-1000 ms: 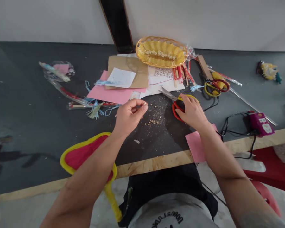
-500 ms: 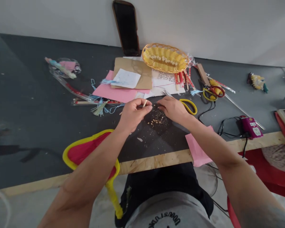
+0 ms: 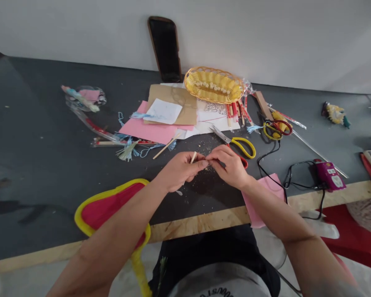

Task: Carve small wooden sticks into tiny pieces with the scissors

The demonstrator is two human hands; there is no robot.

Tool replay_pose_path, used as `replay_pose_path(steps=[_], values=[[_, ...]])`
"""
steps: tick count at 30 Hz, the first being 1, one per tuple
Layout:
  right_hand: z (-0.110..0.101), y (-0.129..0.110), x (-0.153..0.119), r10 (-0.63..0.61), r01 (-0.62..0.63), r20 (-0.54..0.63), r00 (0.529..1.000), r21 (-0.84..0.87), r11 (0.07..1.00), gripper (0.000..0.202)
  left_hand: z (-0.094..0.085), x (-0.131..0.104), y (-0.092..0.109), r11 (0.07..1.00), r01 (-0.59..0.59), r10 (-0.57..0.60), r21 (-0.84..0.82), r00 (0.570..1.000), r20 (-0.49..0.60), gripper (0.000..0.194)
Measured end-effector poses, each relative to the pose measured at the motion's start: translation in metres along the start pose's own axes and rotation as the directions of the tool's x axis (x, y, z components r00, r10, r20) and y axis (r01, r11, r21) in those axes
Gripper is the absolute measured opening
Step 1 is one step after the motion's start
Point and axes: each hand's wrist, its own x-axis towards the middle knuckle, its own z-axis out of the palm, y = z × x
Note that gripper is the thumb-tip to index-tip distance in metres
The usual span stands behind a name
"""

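Observation:
My left hand (image 3: 185,167) is closed around a short pale wooden stick (image 3: 193,156), whose end pokes up between the thumb and fingers. My right hand (image 3: 227,166) is pinched shut and meets the left fingertips; whatever lies between its fingers is too small to make out. Beneath both hands, pale crumbs and chips (image 3: 199,181) are scattered on the dark table. Scissors (image 3: 243,146) with yellow and red handles lie open just beyond my right hand. Another thin wooden stick (image 3: 165,147) rests beyond the left hand.
A yellow woven basket (image 3: 214,97) holding small white pieces sits at the back on papers, near a leaning phone (image 3: 165,49). Pink paper (image 3: 136,128), tassels (image 3: 128,150) and red-wrapped sticks (image 3: 233,113) lie around. A yellow-rimmed red fan shape (image 3: 111,206) overhangs the front edge. A purple power box (image 3: 329,175) has cables.
Both hands have come nearer to me, and their fingertips now meet. The scissors and the loose stick beyond them show more fully. The camera view has tilted up slightly.

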Motion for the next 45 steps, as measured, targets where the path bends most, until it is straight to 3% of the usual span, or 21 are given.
replay_pose_path(steps=[8,16,21,37,45], values=[[0.0040,0.0038,-0.0080,-0.048,0.048,-0.006,0.999,0.042,0.998,0.017,-0.0011,-0.0001,-0.0046,0.999,0.000,0.002,0.039,0.999,-0.052,0.052],[0.0040,0.0016,-0.0094,-0.121,0.123,-0.063,0.991,0.036,0.992,0.018,0.0005,-0.0027,-0.0015,0.995,-0.040,0.042,0.086,0.999,-0.027,0.043],[0.0021,0.0012,-0.0084,-0.096,0.100,-0.089,0.991,0.043,0.994,0.022,0.0008,-0.0033,-0.0010,0.993,-0.058,0.060,0.107,0.998,-0.018,0.042],[0.0026,0.0037,-0.0072,-0.071,0.071,-0.002,0.997,-0.021,0.997,0.015,0.0019,-0.0061,0.0011,0.930,-0.059,0.068,0.363,0.998,-0.012,0.044],[0.0014,0.0053,-0.0061,-0.050,0.049,0.007,0.999,0.154,0.987,0.008,0.0007,-0.0050,-0.0013,0.941,-0.072,0.079,0.332,0.997,-0.009,0.041]])
